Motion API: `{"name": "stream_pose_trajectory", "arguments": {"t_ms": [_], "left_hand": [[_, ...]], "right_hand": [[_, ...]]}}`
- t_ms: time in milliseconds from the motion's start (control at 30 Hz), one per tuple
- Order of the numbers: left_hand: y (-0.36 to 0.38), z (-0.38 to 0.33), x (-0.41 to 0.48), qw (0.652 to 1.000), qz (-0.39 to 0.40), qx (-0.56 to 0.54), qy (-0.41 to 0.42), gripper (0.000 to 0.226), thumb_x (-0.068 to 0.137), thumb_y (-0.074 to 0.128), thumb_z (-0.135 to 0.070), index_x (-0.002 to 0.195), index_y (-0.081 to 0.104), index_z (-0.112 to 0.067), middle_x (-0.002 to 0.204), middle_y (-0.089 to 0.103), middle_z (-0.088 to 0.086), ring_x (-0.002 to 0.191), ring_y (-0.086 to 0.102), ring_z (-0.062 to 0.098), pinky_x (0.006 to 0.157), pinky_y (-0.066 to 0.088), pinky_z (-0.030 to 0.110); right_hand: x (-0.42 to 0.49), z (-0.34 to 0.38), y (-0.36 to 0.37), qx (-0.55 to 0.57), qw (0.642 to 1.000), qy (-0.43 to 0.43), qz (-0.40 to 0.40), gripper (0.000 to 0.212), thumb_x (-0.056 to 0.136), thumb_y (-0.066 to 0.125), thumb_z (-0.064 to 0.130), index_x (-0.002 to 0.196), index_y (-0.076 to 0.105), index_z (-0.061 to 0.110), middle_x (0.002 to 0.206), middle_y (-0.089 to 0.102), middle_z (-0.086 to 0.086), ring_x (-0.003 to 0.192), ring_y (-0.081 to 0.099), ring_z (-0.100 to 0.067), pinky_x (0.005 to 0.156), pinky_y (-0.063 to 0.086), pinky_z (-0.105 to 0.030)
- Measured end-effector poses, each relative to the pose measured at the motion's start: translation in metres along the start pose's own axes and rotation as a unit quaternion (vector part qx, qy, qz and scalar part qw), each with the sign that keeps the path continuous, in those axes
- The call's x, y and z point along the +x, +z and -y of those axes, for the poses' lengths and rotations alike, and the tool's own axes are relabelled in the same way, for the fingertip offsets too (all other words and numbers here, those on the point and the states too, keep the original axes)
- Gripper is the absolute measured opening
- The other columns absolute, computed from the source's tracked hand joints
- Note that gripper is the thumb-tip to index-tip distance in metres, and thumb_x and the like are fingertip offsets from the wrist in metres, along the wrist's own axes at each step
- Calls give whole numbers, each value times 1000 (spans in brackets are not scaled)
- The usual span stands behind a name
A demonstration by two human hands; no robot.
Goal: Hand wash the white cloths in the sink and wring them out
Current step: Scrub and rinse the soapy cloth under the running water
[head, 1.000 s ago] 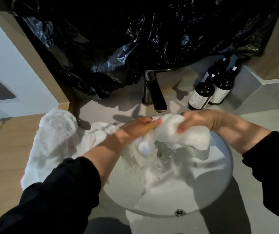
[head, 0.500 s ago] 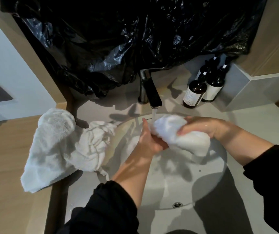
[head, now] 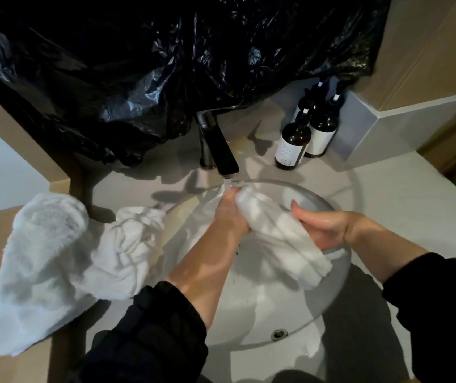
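Head view: the round sink (head: 331,288) is wet inside, with an overflow hole (head: 278,333) at its 6 o'clock rim. Over the basin a rolled white cloth (head: 273,233) slants from 11 o'clock down to 4 o'clock. The left hand (head: 229,214) curls round its upper end, right under the thin stream of water (head: 227,186) from the dark tap (head: 224,153) at 12 o'clock. The right hand (head: 320,228) is wrapped round its middle, thumb on top.

At 9 o'clock a crumpled white cloth (head: 133,239) lies on the rim, touching a larger white towel (head: 42,258) on the surface (head: 403,205).

At 1 o'clock stand dark pump bottles (head: 291,145); their contents cannot be seen. Two carry white labels with print too small to read.

Black plastic sheeting (head: 166,64) hangs behind the tap.
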State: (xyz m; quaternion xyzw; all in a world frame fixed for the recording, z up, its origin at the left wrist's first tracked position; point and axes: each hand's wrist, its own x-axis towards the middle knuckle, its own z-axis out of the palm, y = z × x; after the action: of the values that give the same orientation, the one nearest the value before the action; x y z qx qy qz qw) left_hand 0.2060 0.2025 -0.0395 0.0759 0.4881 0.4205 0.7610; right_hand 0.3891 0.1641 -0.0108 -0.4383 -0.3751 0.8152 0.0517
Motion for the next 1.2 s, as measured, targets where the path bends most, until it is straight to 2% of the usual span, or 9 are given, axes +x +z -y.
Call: {"name": "stream_pose_trajectory", "arguments": {"t_ms": [100, 200, 367, 567, 700, 800, 900, 1000, 1200], "left_hand": [[4, -1, -9, 1000, -8, -15, -20, 30, 96, 46, -26, 74, 58, -10, 56, 64, 7, 69, 58, 24, 66, 47, 31], [2, -7, -12, 1000, 7, -22, -11, 45, 100, 40, -21, 60, 58, -9, 52, 61, 7, 59, 59, 24, 66, 45, 33], [-6, -1, -20, 999, -30, 36, 20, 19, 96, 44, -17, 92, 57, -4, 83, 58, 10, 90, 57, 23, 107, 40, 40], [-19, 4, -15, 995, -50, 83, -6, 47, 55, 81, -35, 91, 68, -8, 100, 68, 12, 96, 65, 27, 94, 50, 42], [-31, 16, -18, 990, -39, 125, 49, 35, 68, 84, -34, 94, 71, -14, 91, 73, 5, 93, 68, 22, 88, 53, 34], [-32, 15, -25, 999, -3, 24, 31, 19, 82, 74, -30, 85, 71, -11, 89, 72, 10, 86, 70, 24, 84, 54, 38], [-36, 20, -19, 995, 69, -52, 40, 54, 97, 46, -44, 66, 71, -6, 75, 70, 14, 72, 71, 26, 80, 51, 43], [-37, 22, -18, 988, 97, -69, 93, 53, 97, 34, -51, 85, 54, -3, 82, 59, 17, 85, 62, 31, 88, 47, 44], [-39, 1, -14, 997, -20, -81, -8, 48, 98, 38, -47, 117, 58, -8, 99, 63, 15, 92, 57, 31, 85, 44, 38]], "right_hand": [[19, 4, 6, 99, 995, -15, -7, 108, 50, 80, 69, 133, 52, 4, 125, 61, -23, 111, 62, -32, 92, 53, -38], [24, 10, 16, 102, 993, -44, -36, 73, 71, 77, 44, 125, 57, -1, 121, 58, -28, 106, 62, -38, 95, 50, -48], [30, -12, 14, 38, 996, -24, -72, 73, 68, 80, 35, 128, 58, 0, 113, 67, -16, 103, 65, -26, 105, 42, -42], [40, -12, 10, 63, 996, -41, -39, 101, 65, 62, 76, 138, 47, 8, 131, 57, -22, 123, 55, -32, 101, 45, -38], [37, 0, 18, -66, 996, -11, -51, 80, 52, 90, 47, 115, 59, 8, 99, 73, -8, 92, 69, -20, 85, 54, -34], [38, 7, 18, -127, 988, -1, -83, 55, 56, 82, 16, 106, 64, 4, 92, 73, -13, 85, 69, -27, 87, 54, -43], [36, 15, 22, -157, 981, 2, -114, 64, 46, 81, 20, 105, 65, 1, 99, 70, -22, 90, 68, -35, 87, 54, -45], [34, 18, 25, -189, 973, -6, -130, 61, 43, 77, 23, 100, 67, 5, 96, 71, -19, 86, 69, -32, 81, 57, -41], [21, 27, 40, -266, 956, -1, -126, 30, 53, 73, 22, 81, 69, 11, 77, 71, -6, 69, 67, -20, 70, 55, -31]]}}
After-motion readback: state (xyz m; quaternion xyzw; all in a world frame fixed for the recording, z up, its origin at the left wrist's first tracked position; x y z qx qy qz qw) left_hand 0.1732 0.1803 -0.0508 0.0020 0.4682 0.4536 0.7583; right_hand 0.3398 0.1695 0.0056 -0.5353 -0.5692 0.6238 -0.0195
